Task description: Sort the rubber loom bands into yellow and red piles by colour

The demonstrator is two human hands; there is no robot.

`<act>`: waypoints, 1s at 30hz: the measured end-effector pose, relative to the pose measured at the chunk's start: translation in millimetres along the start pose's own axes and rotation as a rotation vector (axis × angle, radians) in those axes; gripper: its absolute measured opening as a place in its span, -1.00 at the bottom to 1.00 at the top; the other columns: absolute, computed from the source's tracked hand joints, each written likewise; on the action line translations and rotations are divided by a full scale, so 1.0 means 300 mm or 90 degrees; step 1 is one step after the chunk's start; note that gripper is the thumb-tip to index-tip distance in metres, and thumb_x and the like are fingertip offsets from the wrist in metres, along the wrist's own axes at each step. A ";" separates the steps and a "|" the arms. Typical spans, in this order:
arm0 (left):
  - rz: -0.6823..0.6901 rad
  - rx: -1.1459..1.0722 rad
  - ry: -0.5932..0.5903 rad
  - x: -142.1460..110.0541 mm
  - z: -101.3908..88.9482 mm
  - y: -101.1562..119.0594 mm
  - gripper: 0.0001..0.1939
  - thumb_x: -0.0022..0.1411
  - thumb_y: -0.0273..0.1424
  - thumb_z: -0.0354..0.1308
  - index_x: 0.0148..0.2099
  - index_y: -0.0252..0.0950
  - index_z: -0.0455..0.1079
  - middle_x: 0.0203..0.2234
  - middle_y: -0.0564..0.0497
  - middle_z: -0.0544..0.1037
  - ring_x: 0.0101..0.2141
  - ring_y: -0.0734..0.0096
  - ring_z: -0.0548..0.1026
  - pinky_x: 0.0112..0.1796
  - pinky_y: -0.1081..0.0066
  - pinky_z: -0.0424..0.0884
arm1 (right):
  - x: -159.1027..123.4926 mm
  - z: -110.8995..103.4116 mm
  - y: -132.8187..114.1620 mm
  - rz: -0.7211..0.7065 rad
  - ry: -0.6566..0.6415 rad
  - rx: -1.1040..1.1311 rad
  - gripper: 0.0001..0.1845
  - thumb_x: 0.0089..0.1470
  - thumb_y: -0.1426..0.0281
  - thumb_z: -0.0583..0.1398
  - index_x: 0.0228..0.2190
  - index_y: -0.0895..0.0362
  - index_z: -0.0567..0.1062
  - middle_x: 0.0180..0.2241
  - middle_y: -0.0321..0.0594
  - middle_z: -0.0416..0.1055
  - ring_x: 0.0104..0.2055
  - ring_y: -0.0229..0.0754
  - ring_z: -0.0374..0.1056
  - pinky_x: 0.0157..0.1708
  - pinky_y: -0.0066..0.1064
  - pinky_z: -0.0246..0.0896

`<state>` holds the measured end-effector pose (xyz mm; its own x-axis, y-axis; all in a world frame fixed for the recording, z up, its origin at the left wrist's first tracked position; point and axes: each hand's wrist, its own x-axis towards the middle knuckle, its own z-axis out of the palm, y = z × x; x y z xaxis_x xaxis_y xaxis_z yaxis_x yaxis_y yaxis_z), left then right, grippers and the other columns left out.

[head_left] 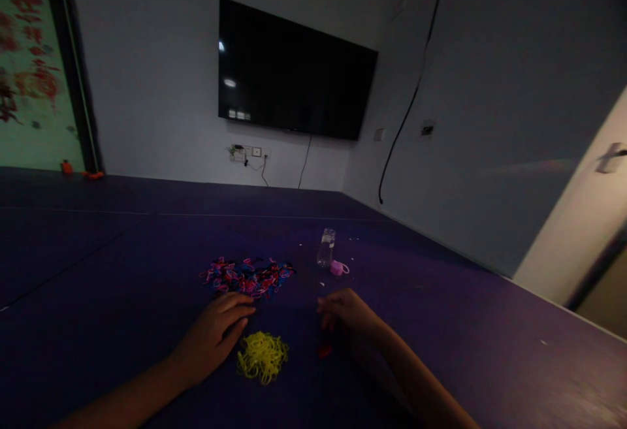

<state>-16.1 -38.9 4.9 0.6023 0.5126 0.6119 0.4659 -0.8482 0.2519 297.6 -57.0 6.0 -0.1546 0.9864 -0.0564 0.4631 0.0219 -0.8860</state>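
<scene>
My left hand (220,328) lies with its fingers stretched out at the near edge of a pile of small rubber bands (247,277) in pink, red, blue and black. Just right of its thumb is a separate heap of yellow rubber bands (263,356). My right hand (349,311) hangs low over the purple floor, its fingers bent downward and a little apart. Nothing shows in it, though the dim light hides its palm side. Below those fingers lies a small red clump (324,350), too dark to make out clearly.
A clear bottle (326,249) stands uncapped beyond my right hand, with a pink cap with a loop (337,268) beside it. Small white scraps dot the purple floor (147,253). A television (294,70) hangs on the far wall; a black cable (409,106) dangles at the right.
</scene>
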 end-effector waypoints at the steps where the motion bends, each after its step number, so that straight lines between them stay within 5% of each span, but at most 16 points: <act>1: 0.000 -0.002 0.003 0.000 0.000 0.003 -0.72 0.28 -0.45 -0.08 -0.09 -0.18 0.43 -0.13 -0.01 0.51 -0.10 0.28 0.43 -0.05 0.17 0.38 | -0.001 0.003 0.002 0.007 -0.001 0.004 -0.41 -0.04 -0.08 0.10 -0.45 0.23 0.52 -0.56 -0.14 0.48 -0.61 -0.30 0.31 -0.69 -0.55 0.02; 10: -0.037 0.027 0.046 0.003 0.006 -0.015 -0.73 0.28 -0.43 -0.07 -0.15 -0.20 0.46 -0.18 -0.03 0.52 -0.14 0.27 0.44 -0.10 0.15 0.40 | -0.002 0.000 0.003 -0.026 -0.076 -0.020 -0.42 -0.01 -0.06 0.10 -0.42 0.24 0.52 -0.66 -0.21 0.46 -0.75 -0.41 0.00 -0.71 -0.55 -0.14; 17: 0.033 0.122 0.066 0.035 0.010 -0.068 -0.73 0.24 -0.48 -0.06 -0.14 -0.23 0.45 -0.20 -0.04 0.53 -0.13 0.23 0.43 -0.09 0.13 0.35 | 0.064 0.065 0.025 -0.108 0.126 0.005 -0.37 0.03 -0.08 0.03 -0.46 0.24 0.53 -0.69 -0.22 0.40 -0.71 -0.35 0.08 -0.67 -0.52 -0.07; 23: 0.029 0.164 0.060 0.088 0.064 -0.094 -0.73 0.25 -0.52 -0.08 -0.15 -0.26 0.44 -0.25 -0.06 0.53 -0.18 0.22 0.43 -0.14 0.14 0.37 | 0.175 0.115 0.025 -0.157 0.178 -0.052 -0.36 0.05 -0.07 0.00 -0.54 0.23 0.53 -0.79 -0.36 0.14 -0.71 -0.35 0.00 -0.69 -0.51 -0.17; 30: 0.045 0.129 0.009 0.157 0.136 -0.107 -0.74 0.25 -0.50 -0.03 -0.06 -0.25 0.39 -0.13 -0.06 0.50 -0.06 0.22 0.38 -0.07 0.15 0.34 | 0.257 0.153 -0.001 -0.208 0.173 -0.125 -0.49 0.07 0.06 0.04 -0.57 0.19 0.53 -0.71 -0.32 0.23 -0.65 -0.33 0.07 -0.64 -0.50 -0.15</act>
<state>23.8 17.9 -5.1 0.6296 0.4489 0.6341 0.5444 -0.8372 0.0521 245.5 11.6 -19.3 -0.0977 0.9288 0.3575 0.5892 0.3435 -0.7314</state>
